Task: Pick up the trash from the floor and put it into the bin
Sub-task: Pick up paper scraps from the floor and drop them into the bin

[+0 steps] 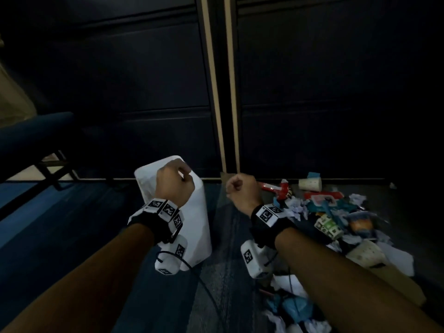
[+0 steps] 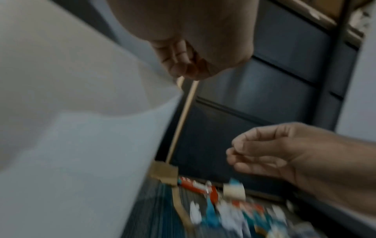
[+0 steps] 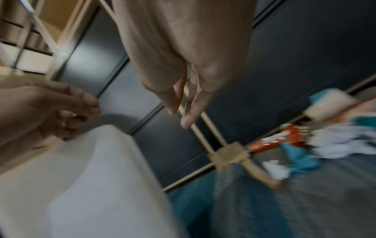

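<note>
A tall white bin (image 1: 197,212) stands on the blue carpet in the head view. My left hand (image 1: 175,181) hovers over its top edge with loosely curled fingers and nothing in them; the left wrist view shows those fingers (image 2: 179,64) empty above the bin wall (image 2: 81,145). My right hand (image 1: 240,188) hangs in the air just right of the bin, also loosely curled and empty, its fingers (image 3: 183,104) drooping. The trash pile (image 1: 336,212) lies on the floor to the right: crumpled paper, wrappers, a paper cup (image 1: 310,183), a red wrapper (image 1: 276,187).
Dark cabinet doors (image 1: 312,92) with a pale wooden strip (image 1: 216,104) close off the far side. A blue chair (image 1: 36,135) stands at the left. More crumpled paper and a blue scrap (image 1: 295,306) lie near my right forearm. Flat cardboard (image 1: 396,280) sits under the pile.
</note>
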A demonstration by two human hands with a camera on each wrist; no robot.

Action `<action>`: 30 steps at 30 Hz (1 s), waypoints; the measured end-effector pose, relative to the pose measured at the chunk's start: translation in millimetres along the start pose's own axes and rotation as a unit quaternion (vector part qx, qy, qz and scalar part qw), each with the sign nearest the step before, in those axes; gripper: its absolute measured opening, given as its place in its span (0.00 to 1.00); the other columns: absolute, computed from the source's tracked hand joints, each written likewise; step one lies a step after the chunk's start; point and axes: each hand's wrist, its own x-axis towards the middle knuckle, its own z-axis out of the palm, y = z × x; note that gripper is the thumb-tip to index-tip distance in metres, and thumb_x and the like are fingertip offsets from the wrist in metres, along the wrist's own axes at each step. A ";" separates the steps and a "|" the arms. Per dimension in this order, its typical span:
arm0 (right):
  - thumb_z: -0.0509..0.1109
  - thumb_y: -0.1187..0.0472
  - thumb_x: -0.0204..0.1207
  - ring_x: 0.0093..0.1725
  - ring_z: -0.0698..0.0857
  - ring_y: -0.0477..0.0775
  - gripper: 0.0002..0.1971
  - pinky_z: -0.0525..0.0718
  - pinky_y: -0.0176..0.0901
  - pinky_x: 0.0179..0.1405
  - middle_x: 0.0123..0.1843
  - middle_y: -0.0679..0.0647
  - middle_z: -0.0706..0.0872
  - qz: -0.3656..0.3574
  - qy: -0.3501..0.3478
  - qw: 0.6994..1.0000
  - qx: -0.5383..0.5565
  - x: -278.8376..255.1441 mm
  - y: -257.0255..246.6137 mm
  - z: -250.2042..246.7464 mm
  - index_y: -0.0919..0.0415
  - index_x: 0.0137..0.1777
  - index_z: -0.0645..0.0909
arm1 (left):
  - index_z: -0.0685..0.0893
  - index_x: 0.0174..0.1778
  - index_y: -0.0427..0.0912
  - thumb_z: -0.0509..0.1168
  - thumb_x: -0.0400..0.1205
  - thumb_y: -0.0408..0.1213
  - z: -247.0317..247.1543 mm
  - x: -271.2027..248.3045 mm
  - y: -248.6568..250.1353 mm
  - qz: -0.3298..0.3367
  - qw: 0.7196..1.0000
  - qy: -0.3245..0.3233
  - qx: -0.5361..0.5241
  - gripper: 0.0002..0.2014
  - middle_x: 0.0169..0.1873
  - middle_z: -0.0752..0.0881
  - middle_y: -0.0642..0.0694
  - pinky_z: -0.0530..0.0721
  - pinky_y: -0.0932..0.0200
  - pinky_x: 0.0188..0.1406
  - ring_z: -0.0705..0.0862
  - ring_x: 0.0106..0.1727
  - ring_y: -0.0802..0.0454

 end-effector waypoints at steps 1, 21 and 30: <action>0.70 0.74 0.69 0.37 0.88 0.53 0.11 0.89 0.48 0.38 0.35 0.53 0.89 0.014 -0.001 1.000 -0.010 -3.1 14.1 -9.3 0.57 0.33 0.83 | 0.83 0.38 0.43 0.64 0.73 0.26 9.8 -4.2 4.6 0.025 0.999 -0.018 -0.009 0.07 0.21 0.79 0.55 0.75 0.75 0.26 0.78 0.23 0.62; 0.72 0.60 0.77 0.63 0.81 0.63 0.14 0.80 0.49 0.63 0.64 0.58 0.79 0.257 -0.225 0.886 -0.315 -118.3 209.7 -128.9 0.54 0.62 0.80 | 0.84 0.59 0.37 0.72 0.78 0.32 253.8 -130.7 5.7 0.069 0.734 -0.670 0.093 0.14 0.54 0.85 0.38 0.75 0.64 0.51 0.81 0.65 0.36; 0.71 0.66 0.73 0.53 0.86 0.66 0.07 0.79 0.46 0.44 0.52 0.66 0.88 0.234 -0.186 0.893 -0.337 -125.7 228.1 -135.5 0.65 0.50 0.87 | 0.76 0.34 0.40 0.63 0.64 0.48 272.3 -154.6 26.8 0.220 0.671 -0.688 0.169 0.14 0.36 0.74 0.38 0.67 0.55 0.41 0.71 0.38 0.47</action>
